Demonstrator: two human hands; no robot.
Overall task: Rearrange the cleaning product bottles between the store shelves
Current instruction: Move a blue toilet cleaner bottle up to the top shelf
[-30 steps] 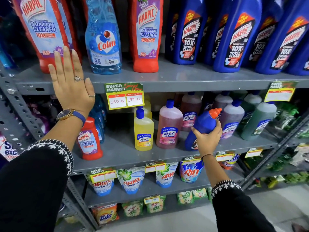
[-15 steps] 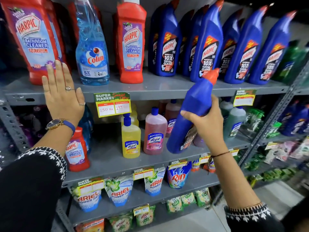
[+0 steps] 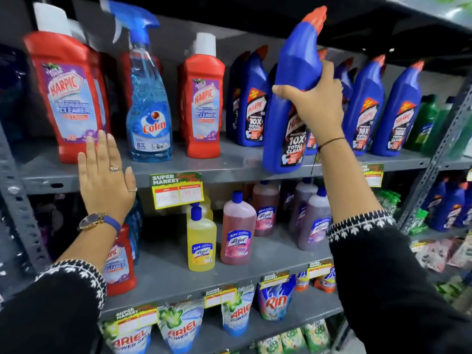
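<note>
My right hand [image 3: 315, 108] grips a blue Harpic bottle [image 3: 293, 72] with an orange cap, held upright and slightly tilted in front of the upper shelf [image 3: 242, 162], its base level with the shelf's front edge. A row of matching blue Harpic bottles [image 3: 362, 108] stands behind it on that shelf. My left hand [image 3: 107, 180] rests flat, fingers spread, on the shelf's front edge below a red Harpic bathroom cleaner [image 3: 69, 98]. A blue Colin spray bottle [image 3: 148, 111] and a second red Harpic bottle [image 3: 203, 106] stand between.
The shelf below [image 3: 163, 274] holds a yellow Lizol bottle [image 3: 200, 241], pink and purple Lizol bottles [image 3: 237, 231] and a small red Harpic bottle [image 3: 118, 264]. Ariel and Rin pouches [image 3: 274, 301] hang lower down. Green bottles [image 3: 426, 123] stand at far right. A price tag [image 3: 177, 190] hangs on the shelf edge.
My right hand has lifted the blue Harpic bottle from the lower shelf up to the upper shelf's level. My left hand has stayed on the shelf edge.
</note>
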